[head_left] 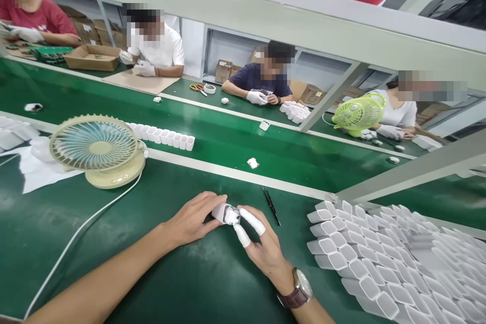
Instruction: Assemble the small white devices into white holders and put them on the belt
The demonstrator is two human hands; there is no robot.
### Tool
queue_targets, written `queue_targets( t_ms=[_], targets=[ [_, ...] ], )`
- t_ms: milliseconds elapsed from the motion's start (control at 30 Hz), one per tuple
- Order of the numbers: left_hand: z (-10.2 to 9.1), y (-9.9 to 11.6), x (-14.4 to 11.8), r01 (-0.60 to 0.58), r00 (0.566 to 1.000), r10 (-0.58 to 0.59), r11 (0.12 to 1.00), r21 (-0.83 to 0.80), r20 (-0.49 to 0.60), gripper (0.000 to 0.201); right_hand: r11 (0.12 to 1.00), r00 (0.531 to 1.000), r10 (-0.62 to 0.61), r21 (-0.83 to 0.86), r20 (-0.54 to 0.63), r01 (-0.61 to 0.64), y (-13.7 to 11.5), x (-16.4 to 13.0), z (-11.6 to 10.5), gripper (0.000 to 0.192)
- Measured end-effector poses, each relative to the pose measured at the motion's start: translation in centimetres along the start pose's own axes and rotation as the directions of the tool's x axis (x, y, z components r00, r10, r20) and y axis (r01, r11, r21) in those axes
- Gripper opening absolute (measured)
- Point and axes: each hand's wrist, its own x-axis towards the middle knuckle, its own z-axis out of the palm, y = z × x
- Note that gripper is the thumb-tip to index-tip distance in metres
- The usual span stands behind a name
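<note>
Nearest, a watch (303, 283) with a brown strap circles the right wrist. The right hand (266, 250) (white covers (252, 221) sheathe its thumb and forefinger) has its grip pinched on a small white part (231, 216) at the mouth of a white casing (219, 212); how deep it sits I cannot tell. The left hand (192, 218) has its grip closed around that tilted casing, over the green desk (170, 283). Packed casings (359, 268) fill the right side. Just past the hands lie black tweezers (271, 206). A cream fan (114, 178) stands at left, a row of white cups (167, 136) behind it. Farther off, white pieces (252, 163) rest on a green strip (224, 147); across it sit four people (256, 78).
</note>
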Motion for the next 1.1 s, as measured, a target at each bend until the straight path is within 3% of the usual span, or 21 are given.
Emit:
queue_targets(
  t_ms=[900, 1100],
  targets=[
    [0.16, 0.07, -0.05, -0.049, 0.999, 0.049, 0.998, 0.04, -0.003, 0.05, 0.999, 1.0, -0.029, -0.029, 0.012, 0.029, -0.28, 0.1, 0.22, 0.059],
    [-0.2, 0.53, -0.33, 0.068, 0.988, -0.066, 0.998, -0.01, 0.14, 0.057, 0.998, 0.998, 0.04, -0.043, 0.056, -0.038, -0.12, -0.01, -0.09, 0.06]
  ],
)
